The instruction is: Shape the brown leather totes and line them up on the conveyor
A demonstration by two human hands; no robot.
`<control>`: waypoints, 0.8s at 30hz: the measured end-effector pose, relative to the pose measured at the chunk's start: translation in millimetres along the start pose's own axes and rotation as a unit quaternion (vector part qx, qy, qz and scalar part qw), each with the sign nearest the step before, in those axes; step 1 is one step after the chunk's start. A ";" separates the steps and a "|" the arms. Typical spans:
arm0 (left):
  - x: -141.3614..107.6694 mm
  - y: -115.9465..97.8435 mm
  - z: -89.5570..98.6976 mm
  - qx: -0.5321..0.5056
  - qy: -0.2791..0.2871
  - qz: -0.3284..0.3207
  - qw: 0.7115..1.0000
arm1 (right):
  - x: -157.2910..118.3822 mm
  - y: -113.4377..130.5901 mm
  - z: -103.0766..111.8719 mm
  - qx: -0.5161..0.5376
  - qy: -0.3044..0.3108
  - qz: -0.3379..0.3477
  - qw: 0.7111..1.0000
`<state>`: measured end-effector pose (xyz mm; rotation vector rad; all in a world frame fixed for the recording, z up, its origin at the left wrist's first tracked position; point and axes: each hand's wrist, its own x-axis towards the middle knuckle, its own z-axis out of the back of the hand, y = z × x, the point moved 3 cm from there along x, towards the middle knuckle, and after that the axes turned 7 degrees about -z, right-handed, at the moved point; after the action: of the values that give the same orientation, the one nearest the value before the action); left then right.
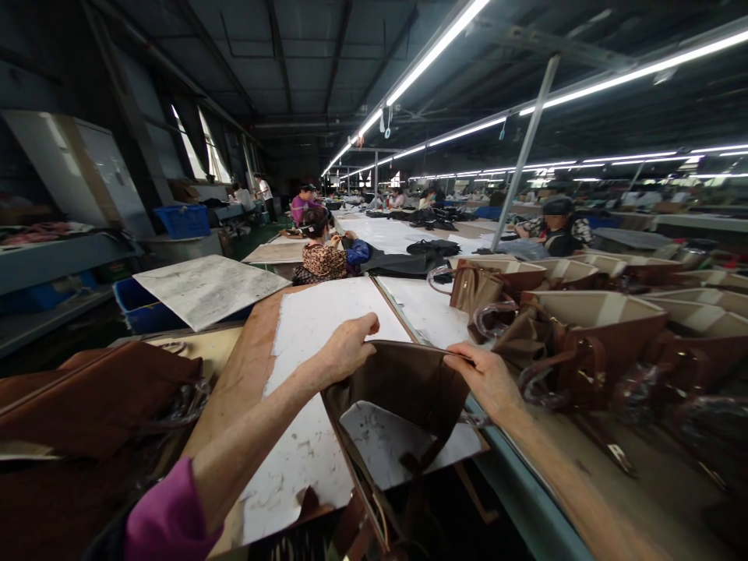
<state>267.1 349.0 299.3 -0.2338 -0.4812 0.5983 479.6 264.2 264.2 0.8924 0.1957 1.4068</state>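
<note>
My left hand (348, 347) is closed on the far left corner of a dark brown handbag (409, 382), its thumb and fingers pinched at the rim. On the far right corner of the same bag, my right hand (484, 377) grips the top edge between thumb and fingers. The rim is stretched between both hands, above the near part of the table. Brown straps hang at the bag's near side. A pale patch shows below the dark panel; I cannot tell whether it is lining or table paper.
White paper (315, 335) covers the worktable. Brown handbags (590, 343) with plastic-wrapped handles stand in rows at right. More brown bags (105, 397) lie at left, near a pale board (210, 288) over a blue bin (140, 308). A person (324, 257) sits ahead; others work farther back.
</note>
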 end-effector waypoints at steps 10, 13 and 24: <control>7.0 -2.3 -4.8 -0.118 0.114 0.014 0.986 | 1.2 -20.0 12.6 -0.012 0.020 -0.002 1.000; 9.2 -1.1 -6.2 -0.159 0.131 0.015 0.979 | 3.9 -23.2 12.7 0.000 0.029 -0.009 1.000; 13.8 1.1 -8.4 -0.189 0.124 0.040 0.973 | 16.7 -31.5 11.0 0.035 0.080 -0.057 0.995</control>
<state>280.7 357.4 296.7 -0.6844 -0.3412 0.5437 513.9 277.6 257.9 0.8139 0.4132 1.3725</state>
